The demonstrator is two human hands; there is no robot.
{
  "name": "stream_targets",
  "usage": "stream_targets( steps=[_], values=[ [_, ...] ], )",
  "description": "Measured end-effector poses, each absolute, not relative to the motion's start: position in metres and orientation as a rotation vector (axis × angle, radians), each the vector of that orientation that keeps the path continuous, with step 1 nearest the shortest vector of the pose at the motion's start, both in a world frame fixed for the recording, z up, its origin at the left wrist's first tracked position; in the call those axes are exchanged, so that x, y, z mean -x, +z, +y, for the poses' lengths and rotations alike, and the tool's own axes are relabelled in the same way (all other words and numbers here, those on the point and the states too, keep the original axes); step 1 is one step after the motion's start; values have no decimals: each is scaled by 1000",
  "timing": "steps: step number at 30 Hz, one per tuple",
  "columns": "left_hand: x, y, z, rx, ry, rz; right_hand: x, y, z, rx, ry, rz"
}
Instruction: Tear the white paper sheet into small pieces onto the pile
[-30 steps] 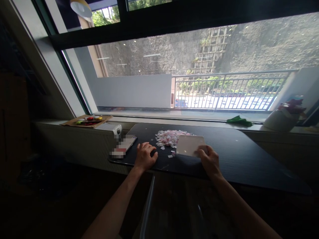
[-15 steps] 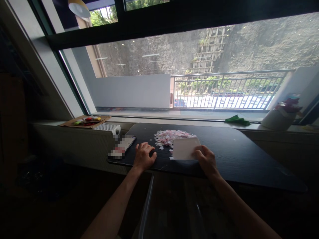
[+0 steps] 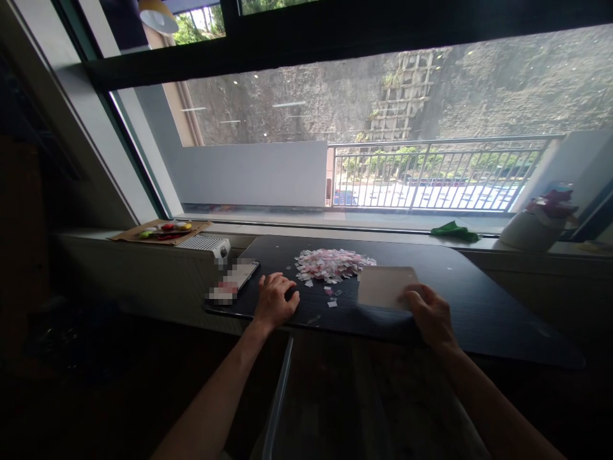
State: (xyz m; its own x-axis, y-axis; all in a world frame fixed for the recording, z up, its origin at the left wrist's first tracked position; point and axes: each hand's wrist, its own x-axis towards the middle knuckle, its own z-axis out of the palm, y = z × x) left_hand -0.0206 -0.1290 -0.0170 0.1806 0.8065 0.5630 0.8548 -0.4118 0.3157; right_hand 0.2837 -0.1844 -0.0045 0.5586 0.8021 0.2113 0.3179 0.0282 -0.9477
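Note:
On the dark tabletop (image 3: 431, 262) lies a heap of small pink and white paper pieces (image 3: 330, 263). A few loose scraps (image 3: 332, 304) lie in front of it. My right hand (image 3: 431, 313) pinches a pale, flat rectangular card (image 3: 385, 286) by its right edge, holding it up to the right of the heap. The card's exact material cannot be made out. My left hand (image 3: 278, 299) rests near the table's front edge, left of the heap, fingers loosely bent and apart with nothing in them. Left of that hand lies a phone (image 3: 246, 273), partly blurred out.
Behind the table runs a windowsill with a green cloth (image 3: 454, 231) and a pale rounded figure (image 3: 539, 220) on it. At the left, a brown board (image 3: 124, 235) carries colourful items beside a white radiator (image 3: 204, 246). A large window fills the background.
My right hand has moved the card to the right, away from the heap, uncovering the heap's right part and the loose scraps in front. My left hand stays in place.

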Motion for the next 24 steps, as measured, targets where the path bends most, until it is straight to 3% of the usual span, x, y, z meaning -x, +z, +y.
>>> stream_targets(
  steps=[7,14,24],
  values=[
    [21,-16,-129,2350,-1022,-1672,-247,-3,-182,1448,513,-1258],
    [20,-16,-129,2350,-1039,-1661,-294,15,-199,1674,298,-1136],
    [22,-18,-128,2340,-1031,-1635,-282,29,-186,1622,313,-1192]
  ],
)
